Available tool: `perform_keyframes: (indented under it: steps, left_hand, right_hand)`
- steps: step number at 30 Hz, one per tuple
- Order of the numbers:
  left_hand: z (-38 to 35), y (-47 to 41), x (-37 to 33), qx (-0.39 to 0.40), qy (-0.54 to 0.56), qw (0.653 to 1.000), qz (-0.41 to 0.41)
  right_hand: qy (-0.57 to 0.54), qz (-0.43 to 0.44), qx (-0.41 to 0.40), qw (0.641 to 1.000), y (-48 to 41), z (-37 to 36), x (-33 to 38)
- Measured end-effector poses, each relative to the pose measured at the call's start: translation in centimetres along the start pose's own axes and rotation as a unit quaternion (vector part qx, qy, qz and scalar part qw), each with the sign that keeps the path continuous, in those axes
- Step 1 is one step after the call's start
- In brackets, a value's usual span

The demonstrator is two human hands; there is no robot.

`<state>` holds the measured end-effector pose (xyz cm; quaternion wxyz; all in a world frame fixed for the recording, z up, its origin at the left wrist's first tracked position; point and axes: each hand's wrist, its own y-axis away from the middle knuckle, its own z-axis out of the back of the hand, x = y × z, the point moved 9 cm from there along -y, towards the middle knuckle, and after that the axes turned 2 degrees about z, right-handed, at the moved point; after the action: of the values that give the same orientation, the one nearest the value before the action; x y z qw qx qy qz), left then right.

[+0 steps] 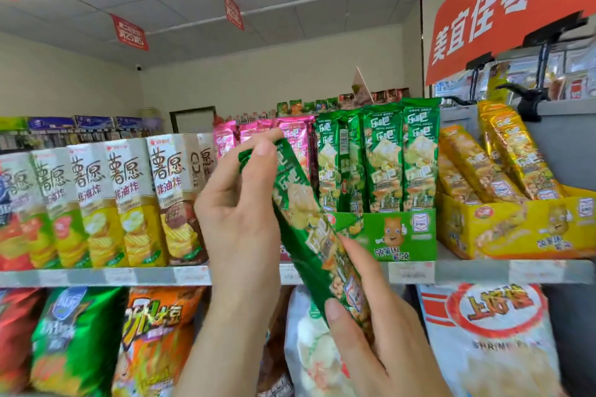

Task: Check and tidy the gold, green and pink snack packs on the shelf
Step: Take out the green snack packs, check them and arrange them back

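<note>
A long green snack pack (306, 229) is tilted in front of the shelf, held by both hands. My left hand (238, 203) pinches its top end; my right hand (371, 325) grips its lower end. Behind it, several green packs (383, 158) stand upright in a green display box (396, 235). Pink packs (290, 135) stand to the left of them, partly hidden by my left hand and the held pack. Gold packs (496, 164) lean in a yellow box (516, 229) on the right.
Tall white-and-yellow chip boxes (129, 200) fill the shelf's left part. The shelf's grey front rail (129, 275) carries price labels. Large snack bags (490, 338) hang on the level below. An orange sign (503, 10) on black clamps overhangs the upper right.
</note>
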<state>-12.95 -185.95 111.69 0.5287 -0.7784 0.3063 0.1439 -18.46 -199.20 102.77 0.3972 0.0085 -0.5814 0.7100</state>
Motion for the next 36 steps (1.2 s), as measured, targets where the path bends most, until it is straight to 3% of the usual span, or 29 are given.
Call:
perform_keyframes:
  steps: [4, 7, 11, 17, 22, 28, 36]
  left_hand:
    - [-0.7, 1.3, 2.5, 0.073, 0.047, 0.99, 0.113]
    - [-1.1, 2.1, 3.5, 0.069, 0.091, 0.978, 0.175]
    - [-1.4, 2.8, 4.5, 0.061, 0.139, 0.961, 0.231]
    - [-1.6, 3.9, 4.6, 0.078, 0.134, 0.965, 0.213]
    - [-1.2, 4.7, 4.9, 0.077, 0.106, 0.975, 0.179]
    - [-1.0, 6.1, 5.9, 0.091, 0.074, 0.975, 0.188]
    - [-0.9, 7.7, 5.8, 0.106, 0.045, 0.976, 0.186]
  right_hand:
    - [-0.037, -0.006, -0.03, 0.999, 2.5, -0.1, -0.6]
    - [-0.175, -0.062, 0.004, 0.983, 2.7, -0.7, -1.9]
    - [-0.241, -0.122, 0.024, 0.963, 3.2, -0.8, -3.1]
    - [-0.328, -0.191, -0.001, 0.925, 4.1, -0.5, -4.0]
    - [-0.37, -0.197, 0.04, 0.907, 4.1, -1.2, -3.2]
    - [-0.413, -0.219, 0.023, 0.884, 4.1, -1.4, -3.3]
    - [-0.402, -0.215, -0.009, 0.89, 4.0, -1.0, -3.6]
